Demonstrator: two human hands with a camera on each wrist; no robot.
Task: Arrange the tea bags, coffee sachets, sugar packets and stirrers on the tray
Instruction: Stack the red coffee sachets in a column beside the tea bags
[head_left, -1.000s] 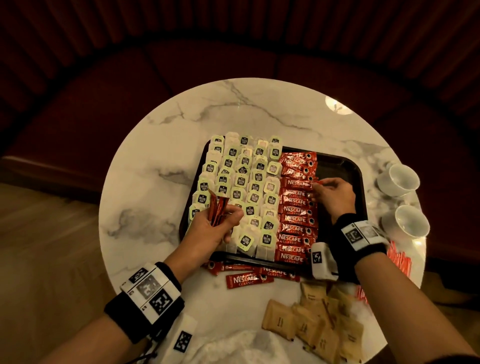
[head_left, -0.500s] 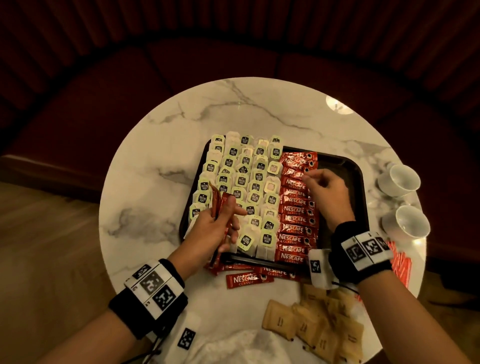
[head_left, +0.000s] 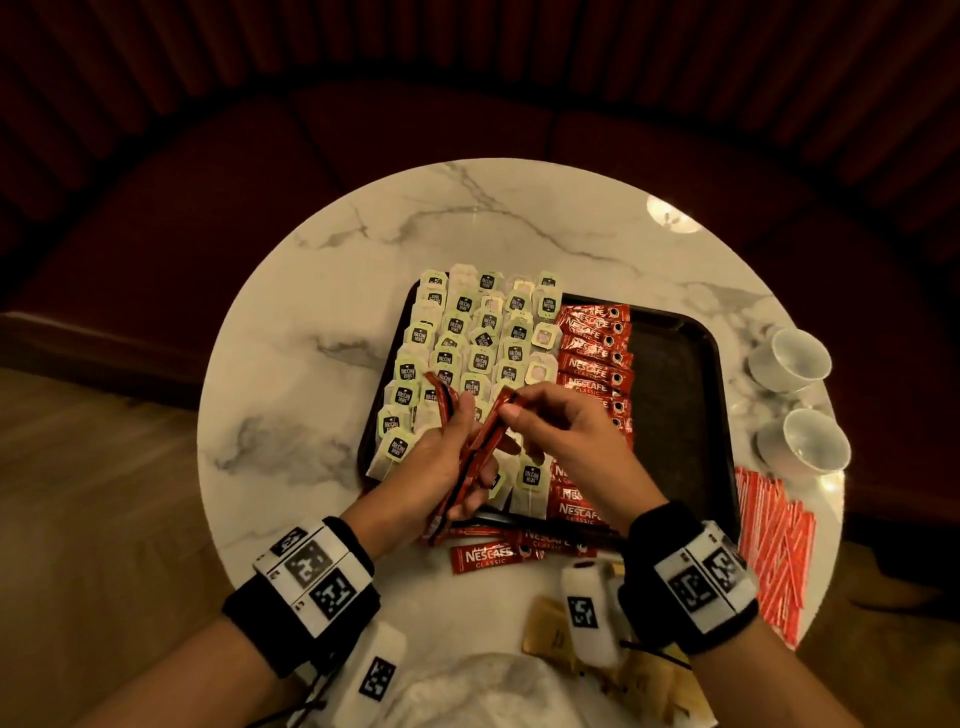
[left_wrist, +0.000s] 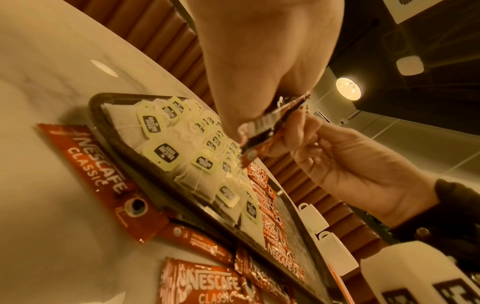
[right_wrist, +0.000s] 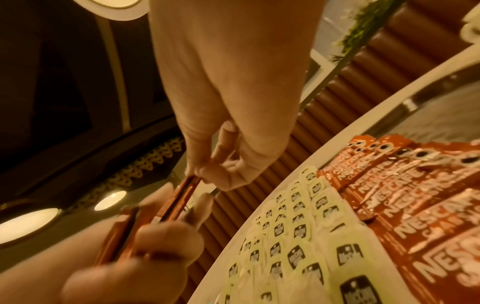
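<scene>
the near end of the column of coffee sachets (head_left: 595, 364) on the tray (head_left: 675, 395) is partly hidden behind the right hand (head_left: 576, 441), and the near rows of tea bags (head_left: 467, 332) lie partly under the left hand (head_left: 431, 467). brown sugar packets (head_left: 545, 629) at the near edge of the table (head_left: 311, 322) are mostly covered by the right wrist gear, and their print is too dim to read. the tray is dark, rectangular with rounded corners; its right part is bare. tea bags fill its left part in overlapping rows, pale papery pouches with green tags. glossy red sachets lie stacked beside them. the left hand, palm up over the tray's near left, grips a fan of held sachets (head_left: 470, 452) upright between curled fingers and thumb. the right hand reaches across and pinches the top of one of these with thumb and forefinger. loose sachets (head_left: 488, 556) lie flat on the marble just near of the tray. red-striped stirrers (head_left: 774, 540) sit right of it, near two white cups (head_left: 795, 358).
</scene>
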